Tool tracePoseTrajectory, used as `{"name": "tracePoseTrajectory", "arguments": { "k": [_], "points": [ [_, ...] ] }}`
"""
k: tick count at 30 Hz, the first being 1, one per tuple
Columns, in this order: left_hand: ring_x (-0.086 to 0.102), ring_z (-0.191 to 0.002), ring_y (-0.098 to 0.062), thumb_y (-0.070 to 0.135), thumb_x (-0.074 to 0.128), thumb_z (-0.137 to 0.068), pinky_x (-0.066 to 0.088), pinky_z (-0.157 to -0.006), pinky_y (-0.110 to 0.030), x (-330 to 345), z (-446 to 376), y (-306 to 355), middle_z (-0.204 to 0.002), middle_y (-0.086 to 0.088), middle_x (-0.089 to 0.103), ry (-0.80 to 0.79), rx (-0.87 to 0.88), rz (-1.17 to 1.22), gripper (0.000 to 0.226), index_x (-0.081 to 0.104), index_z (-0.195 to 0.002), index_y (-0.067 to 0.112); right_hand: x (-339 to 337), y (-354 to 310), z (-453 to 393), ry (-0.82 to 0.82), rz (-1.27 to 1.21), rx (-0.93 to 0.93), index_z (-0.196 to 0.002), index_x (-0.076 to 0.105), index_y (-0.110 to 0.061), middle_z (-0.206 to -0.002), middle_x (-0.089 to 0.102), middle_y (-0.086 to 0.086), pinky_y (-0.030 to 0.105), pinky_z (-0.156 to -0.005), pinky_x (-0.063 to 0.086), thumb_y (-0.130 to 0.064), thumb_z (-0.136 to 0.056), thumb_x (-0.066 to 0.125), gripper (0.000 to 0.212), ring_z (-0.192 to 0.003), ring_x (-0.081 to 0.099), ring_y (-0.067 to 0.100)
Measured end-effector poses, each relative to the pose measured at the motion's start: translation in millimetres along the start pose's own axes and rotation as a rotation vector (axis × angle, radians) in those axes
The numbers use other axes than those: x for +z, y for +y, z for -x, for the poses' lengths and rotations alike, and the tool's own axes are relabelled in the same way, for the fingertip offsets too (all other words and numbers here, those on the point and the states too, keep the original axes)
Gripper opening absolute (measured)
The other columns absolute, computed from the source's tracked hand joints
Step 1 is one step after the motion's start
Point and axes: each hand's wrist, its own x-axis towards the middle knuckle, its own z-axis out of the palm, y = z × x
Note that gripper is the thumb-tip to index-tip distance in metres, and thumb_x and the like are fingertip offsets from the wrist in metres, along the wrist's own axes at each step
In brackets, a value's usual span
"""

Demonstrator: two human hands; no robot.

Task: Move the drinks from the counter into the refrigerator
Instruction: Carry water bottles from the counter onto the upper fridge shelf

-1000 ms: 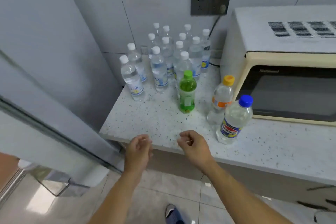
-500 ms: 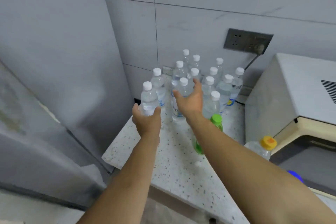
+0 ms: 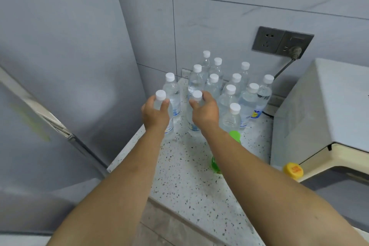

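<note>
Several clear water bottles with white caps [image 3: 235, 94] stand clustered at the back of the speckled counter [image 3: 189, 181]. My left hand [image 3: 155, 115] grips the front-left water bottle [image 3: 160, 96] just under its cap. My right hand [image 3: 205, 111] grips the neck of a neighbouring water bottle [image 3: 197, 96]. Both bottles stand upright on the counter. A green bottle [image 3: 234, 136] stands behind my right forearm, mostly hidden. The grey refrigerator [image 3: 60, 66] rises at the left, its door edge [image 3: 56, 124] jutting toward me.
A cream microwave [image 3: 323, 116] fills the right side of the counter. A yellow-capped bottle [image 3: 293, 170] stands in front of it. A wall socket [image 3: 281, 42] with a plugged cable sits above the bottles. The counter's front edge runs diagonally below my arms.
Both hands went from the counter's front edge to the bottle cluster. Since half a second ago their fingers have closed round two front bottles' necks, and the view has moved closer.
</note>
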Motion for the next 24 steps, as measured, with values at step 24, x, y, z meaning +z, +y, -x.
{"name": "tracePoseTrajectory", "arguments": {
  "k": [24],
  "points": [
    [0.045, -0.122, -0.007, 0.041, 0.076, -0.079, 0.038, -0.090, -0.027, -65.8, 92.0, -69.8, -0.139, 0.018, 0.043, -0.209, 0.125, -0.051, 0.076, 0.025, -0.134, 0.049, -28.5, 57.3, 109.9, -0.267, -0.060, -0.058, -0.127, 0.052, -0.031, -0.118, 0.062, -0.015, 0.032, -0.097, 0.051, -0.043, -0.076, 0.083, 0.061, -0.111, 0.061, 0.006]
  ]
}}
